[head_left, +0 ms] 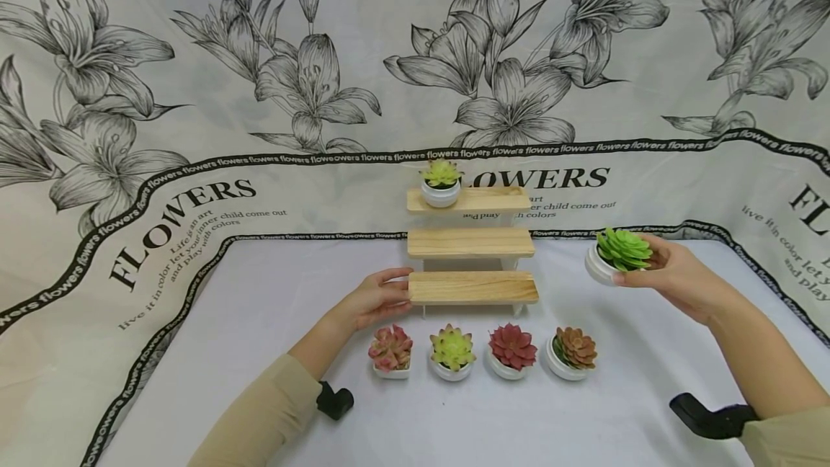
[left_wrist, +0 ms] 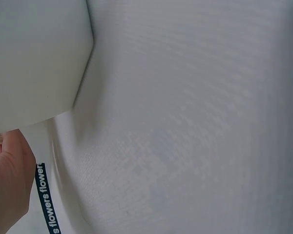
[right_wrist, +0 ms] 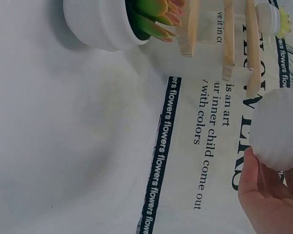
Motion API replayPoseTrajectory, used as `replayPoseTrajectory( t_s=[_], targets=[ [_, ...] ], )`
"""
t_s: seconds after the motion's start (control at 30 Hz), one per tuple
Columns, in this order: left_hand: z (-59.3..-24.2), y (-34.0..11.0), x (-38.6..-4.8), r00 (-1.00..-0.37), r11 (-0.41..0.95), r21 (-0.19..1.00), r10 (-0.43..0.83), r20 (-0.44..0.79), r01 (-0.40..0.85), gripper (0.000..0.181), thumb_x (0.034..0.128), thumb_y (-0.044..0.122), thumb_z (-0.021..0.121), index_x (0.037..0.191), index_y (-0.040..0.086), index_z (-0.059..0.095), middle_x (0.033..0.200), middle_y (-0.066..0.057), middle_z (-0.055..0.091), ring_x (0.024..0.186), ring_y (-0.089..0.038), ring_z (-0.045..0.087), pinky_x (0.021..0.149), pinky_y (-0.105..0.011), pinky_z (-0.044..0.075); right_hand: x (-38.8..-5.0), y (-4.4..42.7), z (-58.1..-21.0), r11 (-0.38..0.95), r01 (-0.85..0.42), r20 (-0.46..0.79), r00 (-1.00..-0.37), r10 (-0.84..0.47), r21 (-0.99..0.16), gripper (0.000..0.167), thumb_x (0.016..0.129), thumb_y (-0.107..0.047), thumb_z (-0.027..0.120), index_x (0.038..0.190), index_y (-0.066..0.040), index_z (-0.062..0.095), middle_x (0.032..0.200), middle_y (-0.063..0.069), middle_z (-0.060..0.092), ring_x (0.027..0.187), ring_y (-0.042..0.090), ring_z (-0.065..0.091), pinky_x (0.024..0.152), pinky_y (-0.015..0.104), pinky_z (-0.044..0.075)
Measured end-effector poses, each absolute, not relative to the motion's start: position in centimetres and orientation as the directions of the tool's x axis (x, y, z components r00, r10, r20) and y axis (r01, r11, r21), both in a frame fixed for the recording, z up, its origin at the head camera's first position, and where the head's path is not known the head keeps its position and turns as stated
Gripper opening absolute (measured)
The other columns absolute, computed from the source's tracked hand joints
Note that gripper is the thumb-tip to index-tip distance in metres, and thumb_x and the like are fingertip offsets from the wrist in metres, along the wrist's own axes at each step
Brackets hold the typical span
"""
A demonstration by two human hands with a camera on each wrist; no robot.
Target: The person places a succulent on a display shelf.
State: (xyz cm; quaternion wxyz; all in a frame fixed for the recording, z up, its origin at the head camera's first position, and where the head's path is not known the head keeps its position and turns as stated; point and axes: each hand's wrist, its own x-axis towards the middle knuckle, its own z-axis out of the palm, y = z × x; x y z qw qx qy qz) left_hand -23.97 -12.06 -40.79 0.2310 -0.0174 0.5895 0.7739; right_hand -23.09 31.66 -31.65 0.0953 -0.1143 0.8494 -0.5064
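My right hand (head_left: 687, 279) grips a small white pot holding a bright green artificial succulent (head_left: 624, 249), raised to the right of a three-tier wooden display stand (head_left: 472, 288). The right wrist view shows the fingers against the white pot (right_wrist: 278, 129). At the left end of the stand's lowest board, my left hand (head_left: 372, 301) holds the board's edge; its fingertips are partly hidden. A yellow-green potted succulent (head_left: 441, 182) sits on the top board, toward its left end.
A row of potted succulents stands before the stand: pink-red (head_left: 391, 348), yellow-green (head_left: 452, 348), dark red (head_left: 512, 347) and brown (head_left: 573, 348). White cloth (head_left: 454, 431) covers the table. Behind hangs a flower-printed backdrop (head_left: 350, 186).
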Motion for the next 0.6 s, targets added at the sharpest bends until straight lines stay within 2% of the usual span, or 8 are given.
replayPoseTrajectory(
  t_s=[0.07,0.13,0.23,0.3,0.5,0.6],
  targets=[
    [-40.8,-12.1,-23.9,-0.893,-0.198,0.904,0.337,-0.299,-0.378,0.056,0.0879,-0.011,0.051,0.141,-0.001,0.034,0.136,-0.026,0.041,0.090,-0.017,0.060,0.079,-0.028,0.054,-23.3,31.5,-31.4,0.464,-0.092,-0.050,-0.957,-0.286,-0.881,0.050,0.084,-0.006,0.066,0.123,-0.025,0.041,0.108,-0.015,0.051,0.096,0.001,0.050,0.077,0.013,0.043],
    [-40.8,-12.1,-24.0,-0.893,-0.195,0.906,0.339,-0.298,-0.377,0.056,0.0879,-0.011,0.051,0.141,-0.001,0.034,0.136,-0.026,0.040,0.091,-0.017,0.060,0.080,-0.028,0.054,-23.6,31.2,-31.2,0.471,-0.089,-0.054,-0.958,-0.282,-0.878,0.054,0.084,-0.007,0.067,0.129,-0.017,0.039,0.110,-0.013,0.050,0.097,0.000,0.050,0.077,0.013,0.043],
    [-40.8,-12.1,-24.0,-0.893,-0.191,0.907,0.337,-0.299,-0.375,0.056,0.0879,-0.011,0.051,0.141,-0.001,0.034,0.137,-0.026,0.040,0.091,-0.017,0.060,0.080,-0.029,0.054,-23.9,30.7,-30.7,0.493,-0.075,-0.075,-0.958,-0.277,-0.867,0.068,0.084,-0.009,0.068,0.139,-0.002,0.028,0.114,-0.010,0.046,0.099,-0.002,0.047,0.079,0.014,0.042],
    [-40.8,-12.0,-24.1,-0.894,-0.188,0.908,0.335,-0.299,-0.374,0.056,0.0880,-0.011,0.051,0.141,-0.001,0.034,0.137,-0.026,0.040,0.091,-0.018,0.060,0.080,-0.029,0.054,-24.1,30.3,-30.5,0.492,-0.072,-0.079,-0.957,-0.280,-0.868,0.077,0.083,-0.010,0.069,0.142,0.004,0.022,0.115,-0.009,0.045,0.100,-0.003,0.047,0.080,0.014,0.042],
    [-40.9,-12.0,-24.1,-0.893,-0.182,0.908,0.332,-0.305,-0.377,0.056,0.0882,-0.011,0.050,0.141,-0.001,0.034,0.137,-0.026,0.040,0.092,-0.018,0.059,0.081,-0.029,0.053,-24.3,29.0,-29.8,0.460,-0.063,-0.085,-0.952,-0.293,-0.886,0.080,0.083,-0.009,0.069,0.144,0.005,0.019,0.113,-0.010,0.048,0.100,-0.001,0.049,0.082,0.013,0.042],
    [-40.9,-12.0,-24.1,-0.893,-0.181,0.908,0.329,-0.306,-0.378,0.056,0.0880,-0.011,0.050,0.141,-0.001,0.034,0.137,-0.026,0.040,0.093,-0.018,0.059,0.082,-0.030,0.053,-24.4,28.4,-29.7,0.469,-0.048,-0.101,-0.953,-0.287,-0.882,0.080,0.083,-0.011,0.069,0.144,0.004,0.019,0.118,-0.003,0.046,0.101,0.002,0.047,0.089,0.021,0.041]
  ],
)
